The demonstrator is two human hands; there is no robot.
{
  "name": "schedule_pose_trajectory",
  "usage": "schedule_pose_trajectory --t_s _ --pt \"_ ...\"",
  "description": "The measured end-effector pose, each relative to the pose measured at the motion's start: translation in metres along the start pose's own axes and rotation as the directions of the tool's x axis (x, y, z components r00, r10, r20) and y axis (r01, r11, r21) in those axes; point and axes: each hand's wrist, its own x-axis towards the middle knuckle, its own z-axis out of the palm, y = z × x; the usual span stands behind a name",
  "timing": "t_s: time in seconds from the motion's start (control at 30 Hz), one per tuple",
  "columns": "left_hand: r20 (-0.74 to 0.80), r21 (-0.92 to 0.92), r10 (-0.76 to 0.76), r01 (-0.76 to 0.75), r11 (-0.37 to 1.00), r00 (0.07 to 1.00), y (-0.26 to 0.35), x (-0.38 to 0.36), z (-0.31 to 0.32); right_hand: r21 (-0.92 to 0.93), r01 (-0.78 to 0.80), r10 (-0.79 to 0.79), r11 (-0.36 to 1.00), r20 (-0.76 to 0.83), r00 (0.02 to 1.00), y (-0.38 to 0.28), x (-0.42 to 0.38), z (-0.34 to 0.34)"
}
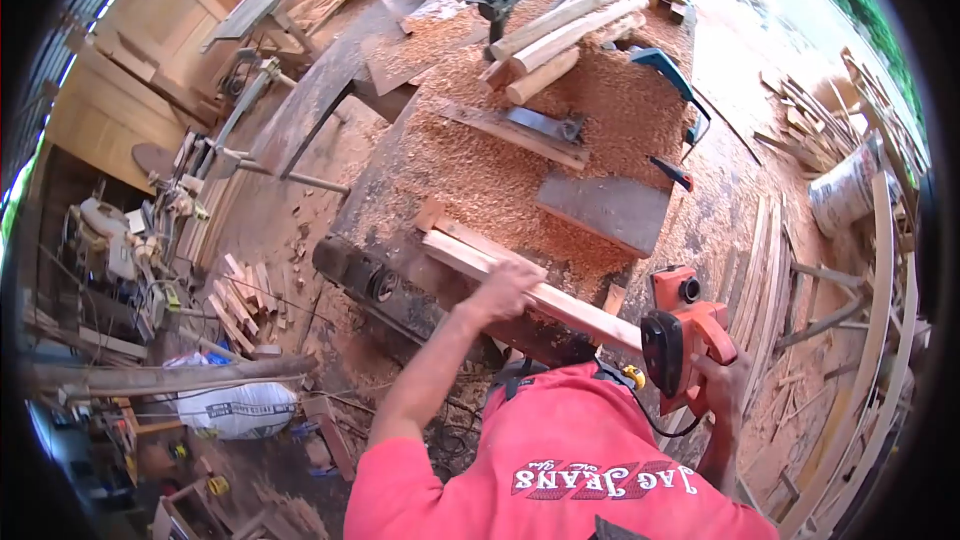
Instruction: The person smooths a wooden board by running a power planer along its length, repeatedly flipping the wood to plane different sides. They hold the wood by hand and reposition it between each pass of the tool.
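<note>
A long pale piece of wood [585, 315] lies along the near edge of the bench. My left hand [503, 292] rests on its middle, the fingers closed over it. At the right end of the wood is a red and black electric planer [684, 335]. My right hand [724, 380] is wrapped round the planer's rear handle. Behind the long piece lies another strip of wood [480, 240], and a grey rectangular block [605, 210] sits farther back among shavings.
Round poles [570, 30] lie at the back of the shavings-covered bench [400, 180]. A blue-handled saw [668, 75] is at its right edge. A white bucket [845, 190] and wood offcuts stand on the right, and a white sack [237, 402] lies at lower left.
</note>
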Motion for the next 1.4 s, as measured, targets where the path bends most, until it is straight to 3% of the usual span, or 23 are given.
schedule_pose_trajectory --t_s 0.13,0.2,0.27,0.4,0.5,0.67,0.73,0.87,1.0,1.03,1.07,1.13,1.2,1.27,1.3,1.37,1.4 --pt "0.119 -0.072 0.065 -0.057 0.996 0.991 0.029 0.012 0.018 0.047 0.054 -0.051 0.997 -0.075 0.996 -0.022 -0.001 -0.011" --pt "0.135 -0.075 0.098 -0.089 0.993 0.986 0.021 0.016 0.018 -0.135 0.062 -0.079 0.989 -0.121 0.989 -0.016 0.0 -0.027" --pt "0.061 -0.076 0.135 -0.13 0.989 0.989 0.004 0.017 0.008 -0.067 0.048 -0.06 0.997 -0.177 0.982 -0.028 -0.007 -0.027" --pt "0.037 -0.2 -0.041 0.047 0.979 0.998 -0.036 0.02 -0.024 0.056 0.071 -0.055 0.996 -0.251 0.966 -0.018 -0.013 -0.038" --pt "0.165 -0.111 -0.043 0.062 0.992 0.985 -0.04 0.035 -0.033 -0.008 0.056 -0.056 0.998 -0.272 0.961 0.004 -0.015 -0.048" --pt "0.176 -0.126 -0.098 0.121 0.985 0.98 -0.022 0.023 -0.041 -0.012 0.038 -0.04 0.999 -0.262 0.964 0.015 -0.02 -0.06" --pt "0.058 -0.108 -0.043 0.05 0.993 0.997 -0.016 0.01 -0.04 -0.028 0.011 -0.017 1.0 -0.245 0.969 0.016 -0.02 -0.065" --pt "-0.005 -0.127 -0.061 0.059 0.99 0.998 -0.012 0.004 -0.042 -0.073 0.004 -0.019 0.997 -0.213 0.977 0.019 -0.012 -0.07" --pt "-0.122 0.047 -0.125 0.131 0.99 0.985 -0.041 -0.014 -0.048 -0.046 0.008 -0.016 0.999 -0.178 0.984 0.017 -0.001 -0.067" --pt "-0.33 0.051 -0.241 0.272 0.961 0.913 -0.054 -0.019 -0.042 0.016 -0.012 0.014 1.0 -0.152 0.988 0.019 0.002 -0.067" --pt "-0.522 0.038 -0.327 0.405 0.914 0.788 -0.065 -0.025 -0.036 -0.051 -0.084 0.078 0.995 -0.109 0.991 0.021 0.006 -0.071" --pt "-0.758 -0.239 -0.555 0.646 0.725 0.343 -0.061 -0.015 -0.038 -0.029 0.006 -0.009 1.0 -0.09 0.996 0.018 0.012 -0.064" --pt "-0.647 -0.477 -0.762 0.764 0.434 0.028 -0.058 0.001 -0.038 -0.08 0.04 -0.043 0.996 -0.04 0.998 0.011 0.019 -0.055" --pt "-0.585 -0.731 -0.811 0.433 0.527 0.001 -0.083 0.01 -0.013 -0.134 0.083 -0.084 0.987 -0.005 0.996 0.003 0.02 -0.05" --pt "-0.659 -0.686 -0.752 0.392 0.613 0.022 -0.089 0.009 -0.011 -0.195 0.081 -0.063 0.977 0.1 0.993 -0.001 0.02 -0.047" --pt "-0.67 -0.657 -0.741 0.436 0.615 0.034 -0.096 0.007 -0.008 -0.299 0.096 0.003 0.95 0.314 0.949 -0.005 0.026 -0.047" --pt "-0.687 -0.62 -0.725 0.477 0.623 0.054 -0.094 0.006 -0.011 -0.304 0.095 0.008 0.948 0.321 0.947 -0.004 0.028 -0.046"
